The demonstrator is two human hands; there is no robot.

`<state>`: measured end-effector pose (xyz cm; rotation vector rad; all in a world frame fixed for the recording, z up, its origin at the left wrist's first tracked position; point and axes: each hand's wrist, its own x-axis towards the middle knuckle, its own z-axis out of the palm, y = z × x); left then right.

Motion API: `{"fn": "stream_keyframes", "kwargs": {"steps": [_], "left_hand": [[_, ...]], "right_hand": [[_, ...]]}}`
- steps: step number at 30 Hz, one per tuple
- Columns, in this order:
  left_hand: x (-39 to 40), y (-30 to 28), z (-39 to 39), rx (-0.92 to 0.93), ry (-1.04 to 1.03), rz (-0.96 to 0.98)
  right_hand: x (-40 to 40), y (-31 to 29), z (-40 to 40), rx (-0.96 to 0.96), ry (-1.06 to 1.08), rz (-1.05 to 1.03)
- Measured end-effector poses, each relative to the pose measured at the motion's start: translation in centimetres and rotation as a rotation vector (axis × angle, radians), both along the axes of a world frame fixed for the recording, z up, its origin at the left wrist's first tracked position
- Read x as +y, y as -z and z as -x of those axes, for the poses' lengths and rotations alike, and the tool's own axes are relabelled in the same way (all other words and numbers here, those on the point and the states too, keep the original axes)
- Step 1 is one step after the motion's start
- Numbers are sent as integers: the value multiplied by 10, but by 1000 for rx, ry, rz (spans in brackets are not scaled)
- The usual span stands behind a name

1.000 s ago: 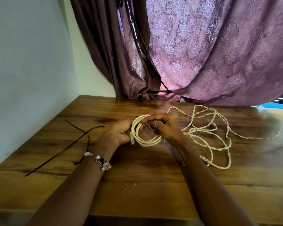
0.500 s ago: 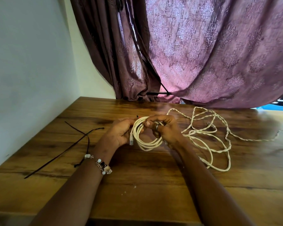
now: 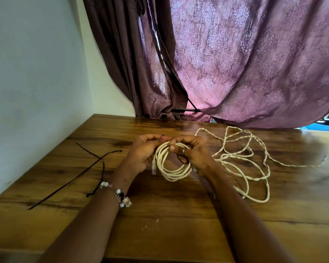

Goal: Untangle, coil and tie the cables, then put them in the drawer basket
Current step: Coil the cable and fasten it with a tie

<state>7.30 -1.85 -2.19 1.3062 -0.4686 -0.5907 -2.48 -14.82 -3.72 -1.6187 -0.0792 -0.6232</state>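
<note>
Two hands on one coiled cable

Held upright just above the table [image 3: 179, 234]: a cream coiled cable [image 3: 171, 168], gripped at its top between both hands. Left hand [image 3: 142, 154] curled round the coil's left side, fingers [image 3: 152, 138] bent over the top strands, a clear plug hanging just below the palm. Right hand [image 3: 194, 154] curled round the right side, thumb pressed on the strands, ringed finger tucked behind them. Fingertips of both hands nearly meeting at the coil's top, with a small dark tip poking up between them; cannot tell what it is. Right of the right fingers, flat on the table: a loose tangled cable [image 3: 254, 164]. Left of the left fingers, well apart: black cable ties [image 3: 78, 177], crossed.
</note>
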Motion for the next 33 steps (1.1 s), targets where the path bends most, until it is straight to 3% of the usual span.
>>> {"fn": "stream_keyframes", "kwargs": {"steps": [9,22,33], "left_hand": [[-4,1,-1,-130,-59,67],[-4,8,-7,-414,6,92],[-3,6,-9,-521,-8,173]], "right_hand": [[7,-8,-2,66,84,11],[3,-16,4,302,77,-199],[7,-16,2,271,84,-206]]}}
